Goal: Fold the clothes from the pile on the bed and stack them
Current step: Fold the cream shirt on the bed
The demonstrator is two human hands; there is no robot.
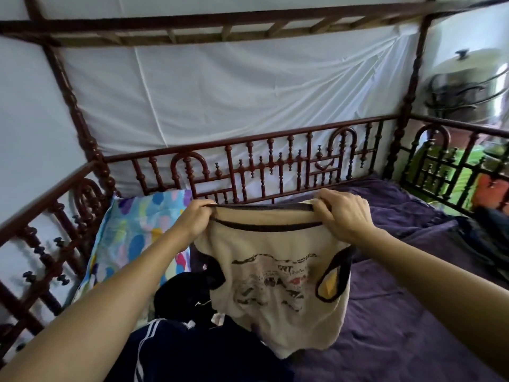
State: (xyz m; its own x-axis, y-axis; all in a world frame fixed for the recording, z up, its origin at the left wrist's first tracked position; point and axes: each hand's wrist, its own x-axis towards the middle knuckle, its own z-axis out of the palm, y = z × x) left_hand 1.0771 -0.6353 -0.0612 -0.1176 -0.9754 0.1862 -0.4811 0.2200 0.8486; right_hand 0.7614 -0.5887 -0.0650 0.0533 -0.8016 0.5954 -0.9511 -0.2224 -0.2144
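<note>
A cream T-shirt with dark trim and a faded print hangs in the air above the bed. My left hand pinches its left shoulder and my right hand grips its right shoulder, stretching the neckline between them. Its hem rests on the pile below. The pile holds a black garment and a navy piece with white stripes, lying near the bed's front left.
A purple sheet covers the bed. A colourful pillow leans at the left by the carved wooden rail. Dark clothing lies at the right edge. White cloth hangs behind the headboard.
</note>
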